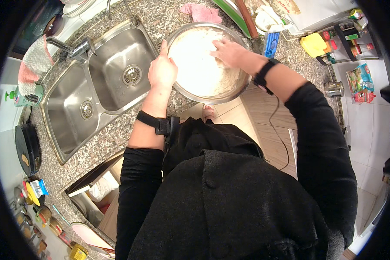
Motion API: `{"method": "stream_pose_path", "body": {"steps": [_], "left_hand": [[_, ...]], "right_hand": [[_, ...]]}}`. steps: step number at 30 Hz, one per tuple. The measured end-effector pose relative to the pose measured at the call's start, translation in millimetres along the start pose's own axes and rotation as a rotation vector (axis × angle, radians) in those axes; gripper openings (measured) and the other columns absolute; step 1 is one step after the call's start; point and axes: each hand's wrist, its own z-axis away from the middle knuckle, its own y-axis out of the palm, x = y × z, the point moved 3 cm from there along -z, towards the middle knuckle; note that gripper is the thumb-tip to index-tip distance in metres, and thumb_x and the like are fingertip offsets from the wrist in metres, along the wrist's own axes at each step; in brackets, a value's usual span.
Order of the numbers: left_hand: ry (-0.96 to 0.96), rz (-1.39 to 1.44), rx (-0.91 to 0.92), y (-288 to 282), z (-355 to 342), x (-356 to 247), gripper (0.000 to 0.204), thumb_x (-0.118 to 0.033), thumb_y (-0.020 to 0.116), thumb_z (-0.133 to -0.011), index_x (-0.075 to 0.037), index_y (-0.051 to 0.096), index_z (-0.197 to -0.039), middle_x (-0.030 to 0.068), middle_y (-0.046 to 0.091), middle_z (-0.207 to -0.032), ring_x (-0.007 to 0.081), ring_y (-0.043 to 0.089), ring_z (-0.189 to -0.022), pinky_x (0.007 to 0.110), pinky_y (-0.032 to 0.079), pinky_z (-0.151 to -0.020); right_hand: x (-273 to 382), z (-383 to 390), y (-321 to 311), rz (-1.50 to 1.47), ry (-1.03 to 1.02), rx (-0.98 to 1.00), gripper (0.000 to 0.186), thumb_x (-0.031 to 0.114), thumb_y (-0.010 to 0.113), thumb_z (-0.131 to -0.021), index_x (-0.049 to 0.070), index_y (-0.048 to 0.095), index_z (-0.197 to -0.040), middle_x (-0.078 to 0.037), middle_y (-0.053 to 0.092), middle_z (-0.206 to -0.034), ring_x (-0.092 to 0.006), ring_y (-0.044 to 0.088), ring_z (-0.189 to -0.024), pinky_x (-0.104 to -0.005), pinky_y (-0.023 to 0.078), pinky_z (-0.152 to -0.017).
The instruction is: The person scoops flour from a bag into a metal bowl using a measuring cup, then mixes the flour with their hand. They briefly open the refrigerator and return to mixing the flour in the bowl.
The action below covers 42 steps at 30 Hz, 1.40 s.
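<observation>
A wide metal bowl (172, 40) stands at the counter's edge, holding white, powdery stuff that looks like flour (195, 60). Glare washes out much of its surface; crumbly bits show toward the right side. My left hand (162, 71) grips the bowl's left rim, one finger stretched along the edge. Inside the bowl, at the upper right, my right hand (227, 53) rests in the flour. Its fingers are bent and apart, and the tips are partly hidden in the flour. Both wrists wear black straps.
A double steel sink (112, 82) with a faucet (80, 50) lies left of the bowl. Behind the bowl are a pink cloth (201, 13) and a green-edged board (234, 15). A phone (271, 44) stands at the right. A cable (275, 125) hangs from my right wrist.
</observation>
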Motion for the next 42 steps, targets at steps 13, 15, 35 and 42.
{"method": "stream_pose_path", "body": {"steps": [13,15,35,42], "left_hand": [[0.059,-0.008,-0.025,1.4,-1.1,0.2,0.06,-0.014,0.051,-0.086,-0.017,0.036,-0.143,0.024,0.066,-0.09,0.0383,0.065,-0.086,0.047,0.051,-0.08],[0.069,-0.013,-0.015,2.2,-1.4,0.8,0.06,-0.014,0.052,-0.086,-0.017,0.035,-0.144,0.024,0.066,-0.091,0.0382,0.065,-0.086,0.047,0.051,-0.08],[-0.001,-0.018,-0.023,1.2,4.3,-3.4,0.06,-0.015,0.05,-0.087,-0.022,0.035,-0.144,0.0184,0.068,-0.096,0.0352,0.066,-0.09,0.045,0.051,-0.082],[0.016,-0.014,0.0,2.2,1.8,0.9,0.06,-0.014,0.05,-0.086,-0.022,0.035,-0.144,0.0189,0.068,-0.096,0.0354,0.065,-0.09,0.045,0.051,-0.083]], "right_hand": [[59.3,-24.4,15.9,-0.354,-0.125,0.042,0.043,0.014,0.058,-0.08,0.012,0.055,-0.123,-0.023,0.041,-0.135,-0.0342,0.056,-0.108,-0.042,0.047,-0.092],[49.3,-32.4,5.5,0.018,-0.243,-0.103,0.036,0.019,0.056,-0.083,0.015,0.059,-0.119,-0.018,0.046,-0.134,-0.0322,0.057,-0.105,-0.044,0.047,-0.09],[84.9,-4.0,2.3,-0.369,-0.374,-0.075,0.051,0.009,0.055,-0.078,0.01,0.052,-0.128,-0.015,0.041,-0.141,-0.0345,0.035,-0.133,-0.0426,0.032,-0.109],[23.9,-0.6,-1.8,0.038,-0.239,-0.009,0.041,0.017,0.057,-0.082,0.018,0.058,-0.123,-0.011,0.039,-0.144,-0.0301,0.031,-0.136,-0.0452,0.023,-0.113]]}}
